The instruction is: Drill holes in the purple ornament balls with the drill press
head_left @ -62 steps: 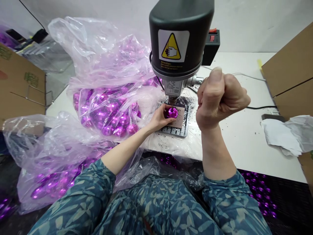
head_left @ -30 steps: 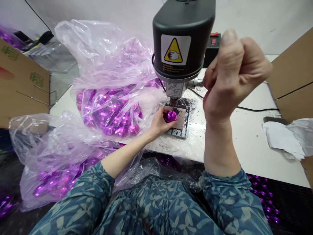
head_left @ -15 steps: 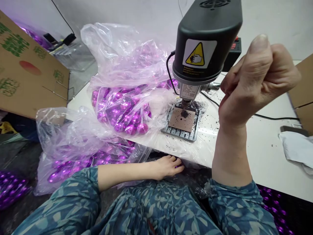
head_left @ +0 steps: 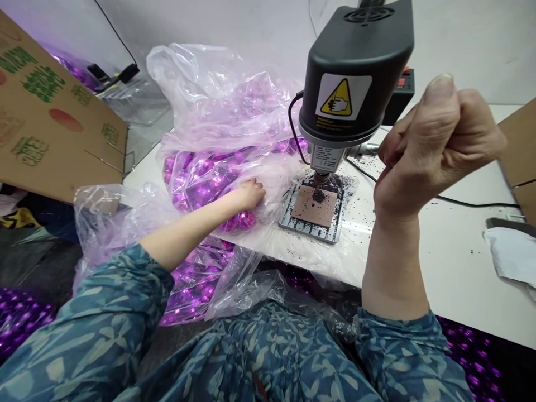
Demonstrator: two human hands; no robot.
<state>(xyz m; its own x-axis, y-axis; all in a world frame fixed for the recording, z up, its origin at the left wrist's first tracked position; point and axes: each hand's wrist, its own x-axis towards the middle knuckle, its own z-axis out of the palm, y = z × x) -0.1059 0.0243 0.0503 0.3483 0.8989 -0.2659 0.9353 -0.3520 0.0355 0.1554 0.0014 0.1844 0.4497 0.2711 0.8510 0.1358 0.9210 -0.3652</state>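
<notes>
My right hand point(head_left: 435, 145) is raised in a fist at the right side of the bench drill press point(head_left: 355, 84), closed around its feed lever point(head_left: 368, 149). Below the drill head, a brown square plate point(head_left: 314, 205) with a small hole lies on the slotted metal base point(head_left: 288, 223), dusted with dark shavings point(head_left: 319, 196). My left hand point(head_left: 250, 194) is over the shiny purple faceted balls point(head_left: 201, 170) at the opening of a clear plastic bag point(head_left: 196, 72). Its fingers are curled downward, and anything under them is hidden. One purple ball point(head_left: 246, 219) lies just below that hand.
A printed cardboard box point(head_left: 62, 123) stands on the left, another box point(head_left: 521, 151) at the right edge. On the white table point(head_left: 452, 262) are a black cable point(head_left: 473, 204) and white paper point(head_left: 508, 254). More purple balls point(head_left: 473, 352) show below the table edge.
My left hand has moved up and left from below the table's front edge onto the bagged purple balls. My right hand stays closed at the drill press lever.
</notes>
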